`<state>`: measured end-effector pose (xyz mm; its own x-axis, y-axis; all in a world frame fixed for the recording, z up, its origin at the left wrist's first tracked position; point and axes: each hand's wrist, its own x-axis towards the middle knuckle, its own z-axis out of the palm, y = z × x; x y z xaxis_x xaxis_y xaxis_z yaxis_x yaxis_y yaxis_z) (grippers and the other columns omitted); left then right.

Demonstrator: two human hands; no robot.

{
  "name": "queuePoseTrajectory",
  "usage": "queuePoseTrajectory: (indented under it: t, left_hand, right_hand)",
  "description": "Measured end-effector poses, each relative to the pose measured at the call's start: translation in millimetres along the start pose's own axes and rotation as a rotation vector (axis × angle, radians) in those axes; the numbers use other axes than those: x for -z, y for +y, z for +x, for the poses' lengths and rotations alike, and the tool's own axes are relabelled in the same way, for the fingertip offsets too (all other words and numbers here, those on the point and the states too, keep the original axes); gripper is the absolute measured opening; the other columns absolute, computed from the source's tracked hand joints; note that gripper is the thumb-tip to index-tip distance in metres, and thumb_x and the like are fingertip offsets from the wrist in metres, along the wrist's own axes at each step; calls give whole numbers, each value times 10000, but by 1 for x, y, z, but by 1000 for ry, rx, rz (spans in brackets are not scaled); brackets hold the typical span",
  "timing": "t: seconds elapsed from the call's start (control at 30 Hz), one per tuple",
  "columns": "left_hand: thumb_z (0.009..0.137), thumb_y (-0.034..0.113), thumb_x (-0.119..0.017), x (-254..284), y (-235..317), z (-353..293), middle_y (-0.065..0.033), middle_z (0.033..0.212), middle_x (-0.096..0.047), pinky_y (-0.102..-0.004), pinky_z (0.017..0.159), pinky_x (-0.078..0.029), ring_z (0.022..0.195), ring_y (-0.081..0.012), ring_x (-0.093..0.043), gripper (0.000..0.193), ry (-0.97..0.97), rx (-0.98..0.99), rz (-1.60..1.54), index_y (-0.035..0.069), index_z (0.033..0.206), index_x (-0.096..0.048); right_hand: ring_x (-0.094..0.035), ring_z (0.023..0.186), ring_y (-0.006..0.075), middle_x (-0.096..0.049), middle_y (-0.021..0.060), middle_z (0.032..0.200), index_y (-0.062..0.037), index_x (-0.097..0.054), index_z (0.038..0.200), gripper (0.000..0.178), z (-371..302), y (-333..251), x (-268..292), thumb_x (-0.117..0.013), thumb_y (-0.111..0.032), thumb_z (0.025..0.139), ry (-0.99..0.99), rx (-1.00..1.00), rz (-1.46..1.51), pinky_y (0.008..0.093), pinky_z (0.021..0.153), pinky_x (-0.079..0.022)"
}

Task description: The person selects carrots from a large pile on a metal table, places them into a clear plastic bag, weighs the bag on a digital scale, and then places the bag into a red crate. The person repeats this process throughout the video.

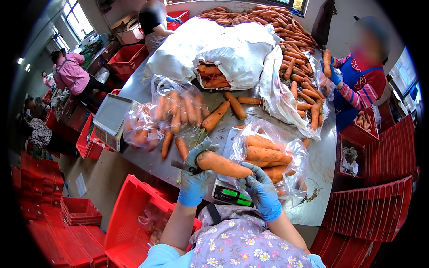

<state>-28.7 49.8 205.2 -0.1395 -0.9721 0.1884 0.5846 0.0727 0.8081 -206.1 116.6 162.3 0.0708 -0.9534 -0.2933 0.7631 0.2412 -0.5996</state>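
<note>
A large carrot (223,164) lies crosswise between my gloved hands, above the front edge of the metal table. My left hand (193,181), in a blue glove, is closed round a small dark knife (184,167) at the carrot's thick end. My right hand (263,190), gloved alike, pinches the carrot's other end. Just beyond, an open clear bag (297,154) of carrots rests on a digital scale (229,193) with a lit green display. Loose carrots (216,117) lie past my left hand, beside filled clear bags (176,109).
White sacks (237,49) and a big carrot heap (286,24) cover the table's far side. A red crate (129,210) stands at my lower left; stacked red crates (366,210) fill the right. A co-worker (359,80) across the table holds a carrot. Another scale (114,114) sits left.
</note>
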Motion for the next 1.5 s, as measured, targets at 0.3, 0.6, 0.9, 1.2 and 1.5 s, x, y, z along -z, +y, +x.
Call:
queuePoseTrajectory:
  t: [0.3,0.6,0.9,1.2,1.5]
  left_hand:
    - [797,239,-682,0,-8,-14,-151,1149,-571,-355,963,-403,1086,-226,-526,448,-104,49,51,-18,1139,-546]
    - [884,73,-572,-26,-35,-20,-21,951,-639,-154,607,-390,738,-37,-521,104,222,206,187,25,931,-651]
    - [801,60,-626,-47,-28,-33,-77,1102,-502,-289,819,-436,966,-143,-522,291,-108,106,746,24,1083,-568]
    - [720,76,-549,-81,14,-23,-81,941,-553,-392,668,-436,782,-271,-553,450,-631,-480,1507,56,1169,-543]
    - [680,70,-563,-93,17,-15,-93,856,-543,-371,589,-428,722,-255,-548,464,-730,-568,1550,29,1141,-540]
  right_hand:
    - [-571,934,129,-590,75,1061,12,-514,1171,446,-25,-20,-3,-666,-180,798,-262,-184,-698,279,819,-475]
    - [-569,962,113,-607,34,1057,-32,-527,1129,447,-34,-21,-3,-745,-105,745,53,263,-786,262,839,-473]
    - [-576,931,123,-602,33,1034,-48,-530,1113,443,-45,-44,-7,-742,-51,723,147,410,-678,255,830,-473]
    - [-612,878,151,-632,82,960,-41,-582,1039,396,-58,-58,-18,-759,-136,698,225,541,-1065,280,773,-485]
    - [-643,744,218,-652,110,847,-52,-607,977,355,-63,-65,-21,-770,-181,690,216,640,-1158,313,659,-496]
